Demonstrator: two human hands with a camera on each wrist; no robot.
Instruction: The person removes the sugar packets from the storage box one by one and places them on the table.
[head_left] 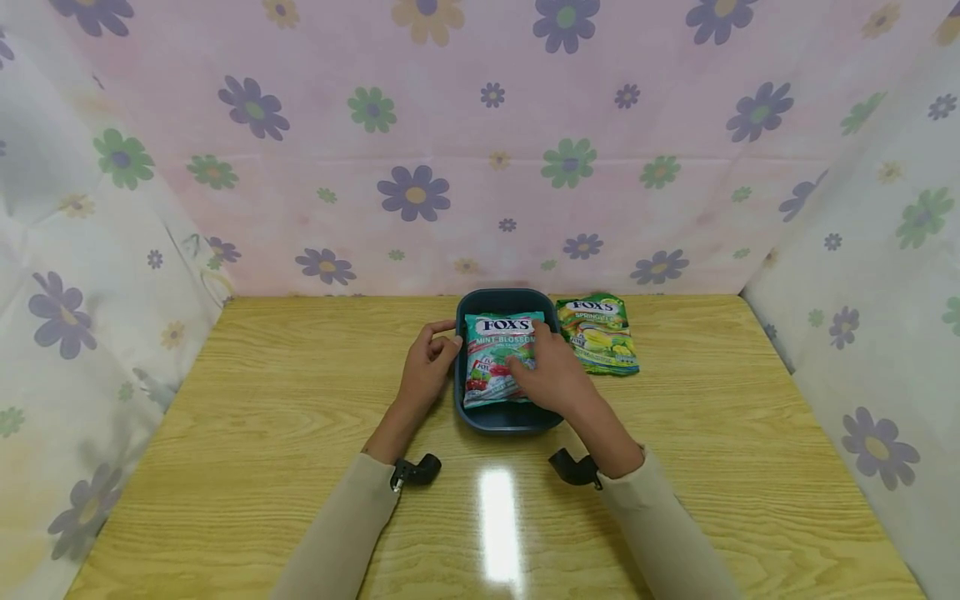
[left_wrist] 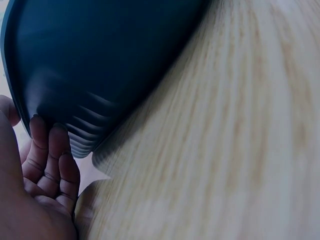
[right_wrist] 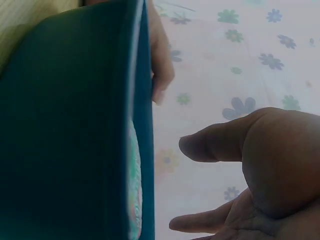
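Observation:
A dark blue-green plastic bin [head_left: 510, 430] stands on the table. In it lies a teal Fox's Mint Blossom candy bag [head_left: 491, 342], its label facing up. My right hand [head_left: 553, 375] is over the bag's right side; in the right wrist view its thumb [right_wrist: 215, 143] and a finger stand apart above the rim. Nothing shows between them. At the bin's left side is my left hand [head_left: 427, 367], fingers loosely bent. The left wrist view has those fingertips [left_wrist: 59, 135] against the outer wall, with the thumb near the rim.
A green-yellow Fox's candy bag [head_left: 597, 337] lies flat on the table, just right of the bin. Flower-patterned cloth [head_left: 495, 192] hangs behind and at both sides of the wooden table [head_left: 300, 375]. Each wrist wears a black camera mount [head_left: 418, 471].

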